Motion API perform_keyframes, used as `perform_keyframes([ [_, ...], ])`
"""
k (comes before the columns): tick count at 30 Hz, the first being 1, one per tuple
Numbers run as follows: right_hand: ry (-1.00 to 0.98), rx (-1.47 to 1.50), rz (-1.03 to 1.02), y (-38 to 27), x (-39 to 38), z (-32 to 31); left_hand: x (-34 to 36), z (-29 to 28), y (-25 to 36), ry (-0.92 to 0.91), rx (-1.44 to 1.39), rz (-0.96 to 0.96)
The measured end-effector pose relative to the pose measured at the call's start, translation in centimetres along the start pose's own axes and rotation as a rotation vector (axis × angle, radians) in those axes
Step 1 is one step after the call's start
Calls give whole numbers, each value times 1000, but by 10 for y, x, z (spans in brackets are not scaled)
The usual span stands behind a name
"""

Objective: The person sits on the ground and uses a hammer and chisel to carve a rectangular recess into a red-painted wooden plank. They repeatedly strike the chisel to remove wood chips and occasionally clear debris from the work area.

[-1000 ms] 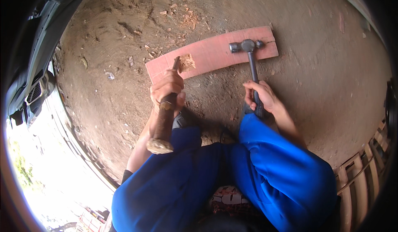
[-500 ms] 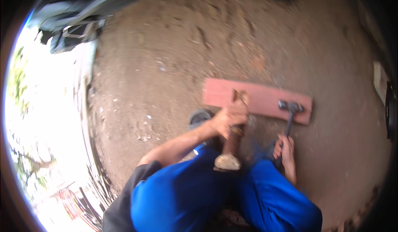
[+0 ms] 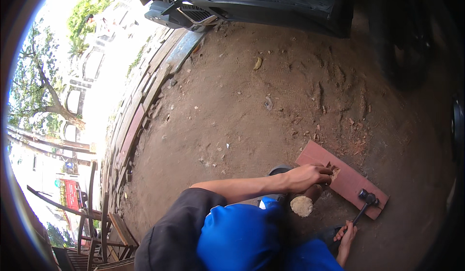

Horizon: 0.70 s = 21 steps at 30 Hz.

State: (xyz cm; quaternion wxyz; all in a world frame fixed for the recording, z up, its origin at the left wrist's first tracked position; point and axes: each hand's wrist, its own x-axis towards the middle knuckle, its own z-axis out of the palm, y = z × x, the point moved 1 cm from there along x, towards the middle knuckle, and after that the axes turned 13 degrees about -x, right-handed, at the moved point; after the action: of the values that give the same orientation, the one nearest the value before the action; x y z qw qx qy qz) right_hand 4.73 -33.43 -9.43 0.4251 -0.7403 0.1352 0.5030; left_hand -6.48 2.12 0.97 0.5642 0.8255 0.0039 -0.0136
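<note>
Reddish board (image 3: 349, 180) flat on the dirt ground (image 3: 218, 125), lower right of view. Left hand (image 3: 308, 178) wrapped round the chisel (image 3: 304, 204) beside the board's recess (image 3: 335, 172); right hand (image 3: 346, 233) closed on the hammer (image 3: 369, 198), its head over the board's right end. Hands apart. Good chopping probably wants the chisel steady, its butt struck squarely (eyes on the work, too). Versus half a second ago: view swung left, board lower in frame, both grips unchanged.
</note>
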Motion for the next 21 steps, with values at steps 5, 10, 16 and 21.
perform_keyframes([
  [5,13,13,28,-5,-4,4,1,5,-4,24,-3,56],
  [10,-12,12,-6,-9,-9,8,-6,14,-7,31,62,87],
  [16,-17,18,-38,-10,-13,11,-23,27,-15,78,251,101],
  [21,9,-25,-93,-16,-20,13,-22,39,-9,149,276,130],
])
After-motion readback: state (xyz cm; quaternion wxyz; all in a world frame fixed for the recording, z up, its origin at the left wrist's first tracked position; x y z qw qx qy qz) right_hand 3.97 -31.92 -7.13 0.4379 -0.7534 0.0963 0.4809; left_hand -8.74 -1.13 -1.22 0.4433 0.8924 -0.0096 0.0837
